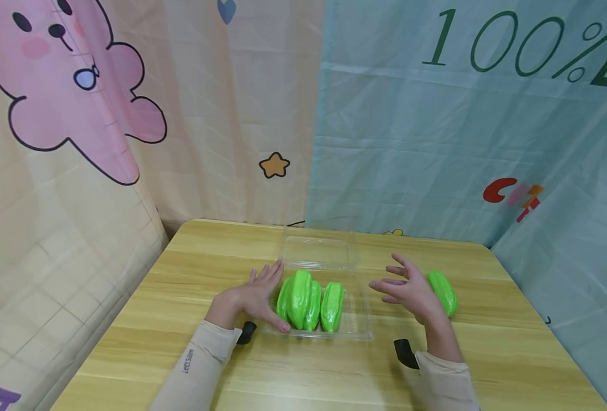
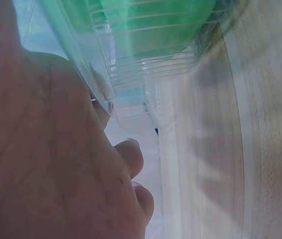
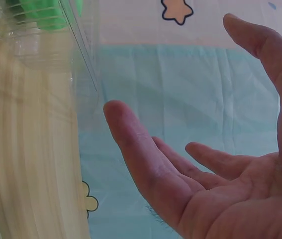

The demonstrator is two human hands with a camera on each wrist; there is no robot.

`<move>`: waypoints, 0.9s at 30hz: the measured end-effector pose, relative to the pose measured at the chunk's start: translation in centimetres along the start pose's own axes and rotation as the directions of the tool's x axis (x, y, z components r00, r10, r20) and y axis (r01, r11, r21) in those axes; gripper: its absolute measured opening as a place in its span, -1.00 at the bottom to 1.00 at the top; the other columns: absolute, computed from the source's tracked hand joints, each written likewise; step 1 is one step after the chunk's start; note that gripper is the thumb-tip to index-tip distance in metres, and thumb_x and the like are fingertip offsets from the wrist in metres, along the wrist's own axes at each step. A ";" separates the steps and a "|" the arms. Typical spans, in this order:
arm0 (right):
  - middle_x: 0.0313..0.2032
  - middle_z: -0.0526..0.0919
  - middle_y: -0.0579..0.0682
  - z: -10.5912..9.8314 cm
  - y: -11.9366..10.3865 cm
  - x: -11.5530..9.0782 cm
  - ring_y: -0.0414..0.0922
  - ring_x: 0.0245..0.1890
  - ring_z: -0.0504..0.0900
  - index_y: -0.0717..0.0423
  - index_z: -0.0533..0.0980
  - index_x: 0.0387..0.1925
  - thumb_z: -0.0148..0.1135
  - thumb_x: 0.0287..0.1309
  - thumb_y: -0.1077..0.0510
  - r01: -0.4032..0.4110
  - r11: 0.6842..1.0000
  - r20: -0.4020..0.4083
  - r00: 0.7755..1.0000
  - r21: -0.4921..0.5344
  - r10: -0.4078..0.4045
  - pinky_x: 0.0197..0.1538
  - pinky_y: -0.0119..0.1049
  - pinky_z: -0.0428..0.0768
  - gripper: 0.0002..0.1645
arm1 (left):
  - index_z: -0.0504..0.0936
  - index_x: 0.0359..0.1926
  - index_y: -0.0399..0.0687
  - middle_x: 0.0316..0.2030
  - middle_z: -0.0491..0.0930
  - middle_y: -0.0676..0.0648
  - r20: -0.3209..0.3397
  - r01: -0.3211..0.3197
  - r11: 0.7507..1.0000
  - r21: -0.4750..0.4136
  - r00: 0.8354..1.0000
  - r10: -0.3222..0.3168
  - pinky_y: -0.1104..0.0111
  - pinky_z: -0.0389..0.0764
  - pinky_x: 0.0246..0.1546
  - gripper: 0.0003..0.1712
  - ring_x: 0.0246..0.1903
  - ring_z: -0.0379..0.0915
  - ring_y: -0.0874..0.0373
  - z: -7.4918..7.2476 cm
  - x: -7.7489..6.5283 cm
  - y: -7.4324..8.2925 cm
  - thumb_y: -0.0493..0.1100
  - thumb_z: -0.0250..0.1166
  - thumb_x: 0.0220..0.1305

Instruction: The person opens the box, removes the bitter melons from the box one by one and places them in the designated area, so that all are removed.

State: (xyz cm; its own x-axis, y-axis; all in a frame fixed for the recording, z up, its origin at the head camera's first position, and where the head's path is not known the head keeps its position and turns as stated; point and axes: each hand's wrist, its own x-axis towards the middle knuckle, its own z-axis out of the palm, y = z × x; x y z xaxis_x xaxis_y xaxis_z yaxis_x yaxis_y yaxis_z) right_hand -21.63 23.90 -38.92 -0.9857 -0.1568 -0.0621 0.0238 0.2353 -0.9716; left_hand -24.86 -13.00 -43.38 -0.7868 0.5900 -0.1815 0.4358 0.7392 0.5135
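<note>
Four green fruits (image 1: 299, 299) lie side by side in the left and middle part of a clear box (image 1: 357, 314); its right part is bare. They have lengthwise ridges and a glossy skin, which seems to me plastic. The box is thin and transparent, with ribbed walls, and its lid (image 1: 317, 251) is turned back behind it, not closed. The packing looks mostly done, as I judge: only one single fruit (image 1: 443, 294) lies outside, at the right. The left hand (image 1: 254, 297) touches the box's left side with spread fingers, grasping nothing. The right hand (image 1: 411, 291) is released and empty, between the box and this fruit. Below is the smooth, wood-grained desk (image 1: 324, 377); behind hangs a creased fabric curtain (image 1: 411, 142).
</note>
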 end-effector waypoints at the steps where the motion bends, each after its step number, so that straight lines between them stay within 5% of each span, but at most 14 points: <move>1: 0.46 0.06 0.41 0.1 0.0 0.0 0.36 0.36 0.28 0.18 -0.21 0.60 0.47 0.18 0.14 -0.001 1.000 0.005 1.000 0.003 0.001 0.06 -0.03 0.66 0.26 | -0.45 0.56 -0.23 0.56 -0.56 -0.20 0.000 0.000 1.000 0.000 1.000 0.000 -0.13 -0.54 0.42 0.71 0.51 -0.62 -0.23 0.0 0.0 0.0 0.43 0.56 -0.17; 16: 0.44 0.14 0.42 3.7 0.6 0.8 0.37 0.36 0.29 0.16 -0.07 0.57 0.54 0.08 0.16 0.008 1.000 0.080 0.997 -0.016 -0.007 0.09 0.02 0.64 0.24 | -0.44 0.57 -0.24 0.56 -0.54 -0.22 0.000 0.003 1.000 0.008 1.000 -0.003 -0.12 -0.53 0.43 0.71 0.52 -0.61 -0.22 0.1 0.1 0.2 0.44 0.56 -0.18; 27: 0.37 0.28 0.42 7.0 1.0 1.1 0.35 0.30 0.39 0.19 0.03 0.55 0.56 0.07 0.08 -0.006 0.988 0.096 0.995 -0.152 0.021 0.14 0.18 0.56 0.19 | -0.42 0.57 -0.26 0.56 -0.54 -0.22 -0.003 0.001 1.000 0.021 1.000 -0.001 -0.13 -0.53 0.42 0.70 0.51 -0.60 -0.24 0.0 0.1 0.2 0.43 0.55 -0.16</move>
State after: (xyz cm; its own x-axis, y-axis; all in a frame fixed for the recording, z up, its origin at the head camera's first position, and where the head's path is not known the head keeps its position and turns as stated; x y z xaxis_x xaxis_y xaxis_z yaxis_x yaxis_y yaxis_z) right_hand -21.57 17.28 -41.61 -0.9644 -0.2432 -0.1043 0.0044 0.3796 -0.9251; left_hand -24.89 -12.85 -43.27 -0.7885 0.5882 -0.1797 0.4439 0.7465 0.4957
